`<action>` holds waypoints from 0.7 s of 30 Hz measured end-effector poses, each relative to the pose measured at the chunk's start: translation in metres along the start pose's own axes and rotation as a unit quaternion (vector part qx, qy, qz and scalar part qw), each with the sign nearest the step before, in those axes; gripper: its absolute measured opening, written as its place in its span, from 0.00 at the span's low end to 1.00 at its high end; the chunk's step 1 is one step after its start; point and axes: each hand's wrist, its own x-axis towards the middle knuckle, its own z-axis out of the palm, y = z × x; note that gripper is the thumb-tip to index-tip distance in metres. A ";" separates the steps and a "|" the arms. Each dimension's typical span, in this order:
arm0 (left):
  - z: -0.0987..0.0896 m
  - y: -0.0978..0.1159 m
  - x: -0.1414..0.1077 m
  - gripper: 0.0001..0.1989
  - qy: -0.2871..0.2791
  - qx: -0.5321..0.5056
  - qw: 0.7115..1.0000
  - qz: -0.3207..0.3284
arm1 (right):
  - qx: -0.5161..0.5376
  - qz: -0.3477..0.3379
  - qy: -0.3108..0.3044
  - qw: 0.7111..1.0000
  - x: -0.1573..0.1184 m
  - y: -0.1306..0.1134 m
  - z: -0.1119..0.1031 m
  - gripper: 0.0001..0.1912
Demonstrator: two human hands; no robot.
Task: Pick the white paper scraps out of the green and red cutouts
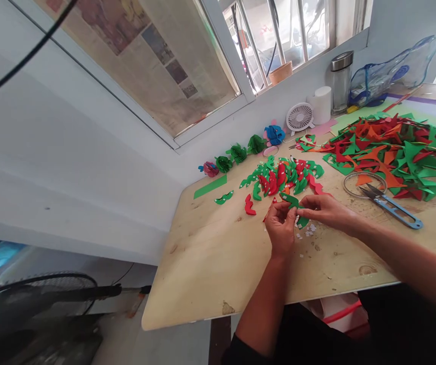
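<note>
Between my two hands is a green paper cutout (303, 222) with a wavy edge and small white patches on it. My left hand (279, 218) pinches it from the left, thumb against fingers. From the right, my right hand (322, 209) has its fingertips closed on the same piece. Just beyond them lies a heap of green and red wavy paper cutouts (273, 178), many with little white squares. A single red cutout (250, 205) rests left of my left hand. Tiny white paper bits (309, 230) are scattered below my hands.
Blue-handled thread snips (398, 210) lie by a clear tape roll (349, 188). A large pile of paper scraps (388, 152) covers the right side. Along the wall stand folded paper flowers (237, 153), a small white fan (300, 117) and a glass bottle (341, 83).
</note>
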 end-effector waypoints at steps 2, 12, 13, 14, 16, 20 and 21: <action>0.000 0.002 -0.001 0.11 0.010 0.014 1.000 0.009 | -0.019 -0.003 -0.001 1.000 0.002 0.003 0.002 0.23; 0.000 -0.002 0.000 0.13 -0.001 -0.018 1.000 -0.001 | 0.025 0.006 -0.016 1.000 0.003 0.002 0.000 0.25; 0.000 -0.004 0.001 0.14 -0.006 -0.032 0.999 -0.011 | 0.025 0.004 -0.008 1.000 0.003 0.003 0.000 0.24; 0.000 -0.005 0.001 0.16 -0.014 -0.046 0.999 -0.023 | 0.019 0.001 0.009 1.000 0.004 0.004 -0.001 0.23; 0.001 -0.006 0.001 0.20 -0.033 -0.063 0.996 -0.054 | -0.007 -0.010 0.044 0.999 0.005 0.008 -0.001 0.21; 0.001 -0.007 0.000 0.26 -0.056 -0.068 0.991 -0.104 | -0.061 -0.038 0.094 0.993 0.007 0.016 -0.003 0.18; 0.001 -0.007 0.000 0.26 -0.063 -0.069 0.989 -0.112 | -0.067 -0.041 0.103 0.992 0.007 0.017 -0.004 0.17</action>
